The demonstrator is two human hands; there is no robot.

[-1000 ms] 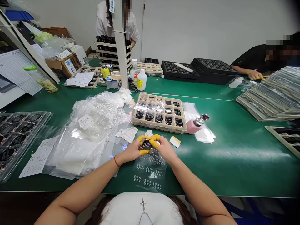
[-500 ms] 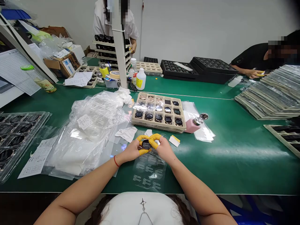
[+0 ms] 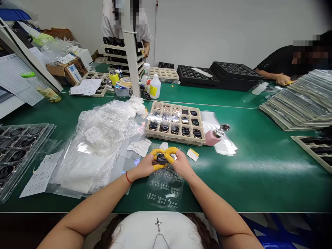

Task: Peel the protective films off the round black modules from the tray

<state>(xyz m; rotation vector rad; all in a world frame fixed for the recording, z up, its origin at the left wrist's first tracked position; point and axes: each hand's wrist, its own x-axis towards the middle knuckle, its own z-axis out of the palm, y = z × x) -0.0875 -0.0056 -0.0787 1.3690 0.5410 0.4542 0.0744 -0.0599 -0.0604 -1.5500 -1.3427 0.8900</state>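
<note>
Between my hands is a round black watch face (image 3: 162,158) with fine white print on it. My left hand (image 3: 145,166), in yellow finger cots, grips its left side by thumb and fingers. My right hand (image 3: 181,163), with yellow cots too, presses thumb and forefinger against the watch's right edge. Below them lies a clear sheet of round printed films (image 3: 164,190), its top partly hidden by my hands. Just beyond, a beige tray (image 3: 176,139) holds several similar round watch faces, some under loose clear film.
Clear plastic bags (image 3: 85,155) pile up on the left, by a clear tray of watches (image 3: 18,145). A pink pump bottle (image 3: 212,137) stands right of the beige tray. Stacked trays (image 3: 301,100) rise at far right. Two people work across the green table (image 3: 249,186).
My hands and the watch face hold almost the same place. The view has shifted very slightly. The co-worker at right has moved a hand a little.
</note>
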